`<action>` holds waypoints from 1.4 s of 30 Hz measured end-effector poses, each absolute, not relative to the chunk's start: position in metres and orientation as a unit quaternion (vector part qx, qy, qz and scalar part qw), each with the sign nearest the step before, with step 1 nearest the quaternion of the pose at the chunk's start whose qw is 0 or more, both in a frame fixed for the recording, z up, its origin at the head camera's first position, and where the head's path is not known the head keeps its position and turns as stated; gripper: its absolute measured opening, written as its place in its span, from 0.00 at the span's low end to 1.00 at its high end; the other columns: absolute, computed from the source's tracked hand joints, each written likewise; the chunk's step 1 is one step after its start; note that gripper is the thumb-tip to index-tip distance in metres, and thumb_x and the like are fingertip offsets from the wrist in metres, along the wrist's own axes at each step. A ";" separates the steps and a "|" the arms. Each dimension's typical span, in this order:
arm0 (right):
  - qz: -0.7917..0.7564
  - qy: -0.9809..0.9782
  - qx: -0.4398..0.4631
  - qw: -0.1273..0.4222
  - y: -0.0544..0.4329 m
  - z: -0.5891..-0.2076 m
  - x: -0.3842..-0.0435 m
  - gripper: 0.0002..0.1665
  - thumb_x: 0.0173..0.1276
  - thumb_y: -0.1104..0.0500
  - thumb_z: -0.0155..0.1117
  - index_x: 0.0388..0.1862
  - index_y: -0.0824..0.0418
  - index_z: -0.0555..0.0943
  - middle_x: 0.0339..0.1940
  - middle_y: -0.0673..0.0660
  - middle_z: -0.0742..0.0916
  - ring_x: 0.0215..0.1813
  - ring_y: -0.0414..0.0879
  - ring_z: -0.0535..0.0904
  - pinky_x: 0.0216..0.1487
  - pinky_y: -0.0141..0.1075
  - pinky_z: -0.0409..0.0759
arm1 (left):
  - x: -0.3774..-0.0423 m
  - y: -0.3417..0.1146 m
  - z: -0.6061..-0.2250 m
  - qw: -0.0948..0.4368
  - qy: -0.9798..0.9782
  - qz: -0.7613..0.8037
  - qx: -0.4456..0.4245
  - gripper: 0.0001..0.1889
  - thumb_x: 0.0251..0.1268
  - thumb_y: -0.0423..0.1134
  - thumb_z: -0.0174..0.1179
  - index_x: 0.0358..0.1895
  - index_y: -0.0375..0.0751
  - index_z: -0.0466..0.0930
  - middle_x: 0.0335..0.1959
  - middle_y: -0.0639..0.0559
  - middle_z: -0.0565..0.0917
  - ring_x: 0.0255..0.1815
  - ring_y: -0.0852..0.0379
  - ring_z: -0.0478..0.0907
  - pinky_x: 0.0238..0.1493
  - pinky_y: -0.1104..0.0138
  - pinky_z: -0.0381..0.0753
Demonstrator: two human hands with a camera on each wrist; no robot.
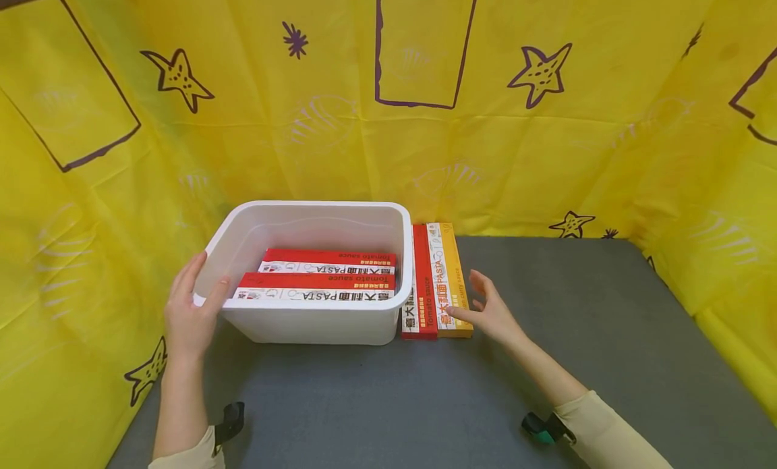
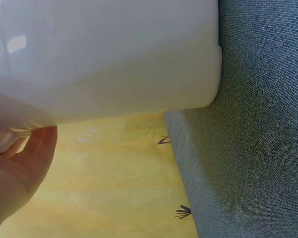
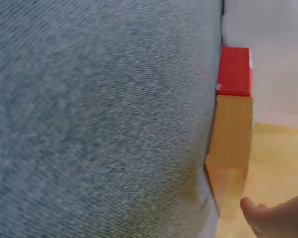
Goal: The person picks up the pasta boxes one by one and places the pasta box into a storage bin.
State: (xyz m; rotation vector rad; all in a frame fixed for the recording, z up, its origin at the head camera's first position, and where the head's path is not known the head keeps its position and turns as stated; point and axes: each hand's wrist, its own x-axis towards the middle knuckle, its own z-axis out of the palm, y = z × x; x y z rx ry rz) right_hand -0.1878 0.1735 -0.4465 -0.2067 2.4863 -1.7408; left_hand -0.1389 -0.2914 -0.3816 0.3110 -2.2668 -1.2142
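My left hand (image 1: 191, 314) grips the left rim of a white plastic bin (image 1: 315, 326), thumb over the edge; in the left wrist view its fingers curl at the bin's wall. Two red tomato sauce pasta boxes lie inside, one at the front (image 1: 315, 282) and one behind it (image 1: 330, 258). Against the bin's right side lies another red pasta box (image 1: 427, 310), with a yellow curry sauce pasta box (image 1: 452, 253) flush beside it. Beside the yellow box my right hand (image 1: 494, 314) holds nothing, thumb and fingers spread, the thumb overlapping the box's top in the head view.
A dark grey cloth tabletop (image 1: 577, 320) lies under everything. Yellow printed fabric (image 1: 340, 152) hangs as walls at the back and on both sides, close behind the bin and boxes. Each wrist wears a dark strap (image 1: 231, 422).
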 end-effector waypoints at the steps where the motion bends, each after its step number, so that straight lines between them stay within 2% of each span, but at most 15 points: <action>1: -0.571 0.816 -0.065 0.054 0.173 -0.448 -0.188 0.59 0.58 0.55 0.74 0.77 0.66 0.47 0.77 0.66 0.57 0.77 0.61 0.50 0.72 0.54 0.56 | -0.139 -0.291 -0.382 0.271 -0.842 -0.452 0.117 0.31 0.65 0.46 0.58 0.72 0.53 0.66 0.73 0.49 0.65 0.71 0.43 0.60 0.68 0.38 0.55; 11: -0.561 0.821 -0.046 0.099 0.174 -0.459 -0.189 0.66 0.55 0.53 0.75 0.78 0.63 0.40 0.78 0.67 0.51 0.77 0.61 0.46 0.72 0.55 0.55 | -0.138 -0.290 -0.382 0.265 -0.842 -0.453 0.123 0.31 0.66 0.48 0.58 0.73 0.55 0.66 0.73 0.52 0.65 0.72 0.45 0.60 0.68 0.39 0.56; 15: -0.567 0.814 -0.042 0.116 0.173 -0.461 -0.188 0.68 0.55 0.53 0.75 0.79 0.63 0.38 0.78 0.68 0.50 0.76 0.64 0.48 0.71 0.58 0.56 | -0.138 -0.290 -0.382 0.266 -0.841 -0.454 0.124 0.31 0.65 0.48 0.58 0.73 0.56 0.66 0.73 0.52 0.65 0.71 0.45 0.60 0.68 0.40 0.57; 19: -0.569 0.812 -0.040 0.122 0.171 -0.465 -0.188 0.69 0.54 0.54 0.75 0.78 0.65 0.36 0.76 0.69 0.52 0.73 0.66 0.55 0.69 0.58 0.60 | -0.139 -0.290 -0.382 0.271 -0.840 -0.455 0.121 0.31 0.65 0.47 0.58 0.72 0.54 0.66 0.72 0.51 0.66 0.71 0.45 0.61 0.68 0.40 0.57; 23: -0.551 0.825 -0.044 0.117 0.167 -0.470 -0.190 0.70 0.51 0.52 0.78 0.78 0.67 0.38 0.73 0.68 0.58 0.69 0.61 0.60 0.67 0.55 0.62 | -0.138 -0.290 -0.382 0.267 -0.839 -0.458 0.125 0.31 0.65 0.48 0.58 0.73 0.55 0.66 0.73 0.53 0.65 0.71 0.45 0.61 0.68 0.40 0.57; 29: -0.510 0.853 -0.055 0.095 0.163 -0.479 -0.194 0.72 0.47 0.48 0.80 0.77 0.69 0.42 0.73 0.68 0.58 0.68 0.59 0.59 0.68 0.55 0.60 | -0.137 -0.290 -0.382 0.261 -0.837 -0.463 0.132 0.32 0.65 0.49 0.58 0.73 0.58 0.65 0.73 0.54 0.65 0.71 0.45 0.60 0.68 0.41 0.57; 34: -0.491 0.865 -0.074 0.071 0.162 -0.485 -0.198 0.72 0.45 0.48 0.81 0.76 0.71 0.44 0.71 0.69 0.62 0.66 0.59 0.61 0.66 0.55 0.61 | -0.136 -0.289 -0.382 0.261 -0.836 -0.464 0.133 0.32 0.65 0.50 0.59 0.73 0.58 0.65 0.73 0.55 0.65 0.71 0.45 0.61 0.68 0.41 0.58; 37: -0.486 0.867 -0.091 0.053 0.161 -0.487 -0.200 0.68 0.43 0.48 0.82 0.73 0.69 0.51 0.64 0.67 0.68 0.61 0.57 0.65 0.62 0.51 0.65 | -0.136 -0.289 -0.382 0.262 -0.836 -0.464 0.134 0.32 0.65 0.50 0.59 0.73 0.58 0.65 0.73 0.56 0.65 0.71 0.46 0.61 0.68 0.42 0.58; 42: -0.484 0.869 -0.098 0.042 0.161 -0.488 -0.201 0.63 0.41 0.48 0.84 0.70 0.66 0.57 0.56 0.62 0.73 0.56 0.53 0.67 0.56 0.47 0.68 | -0.136 -0.289 -0.383 0.263 -0.835 -0.465 0.133 0.32 0.65 0.50 0.59 0.73 0.59 0.65 0.73 0.57 0.65 0.70 0.46 0.61 0.68 0.43 0.58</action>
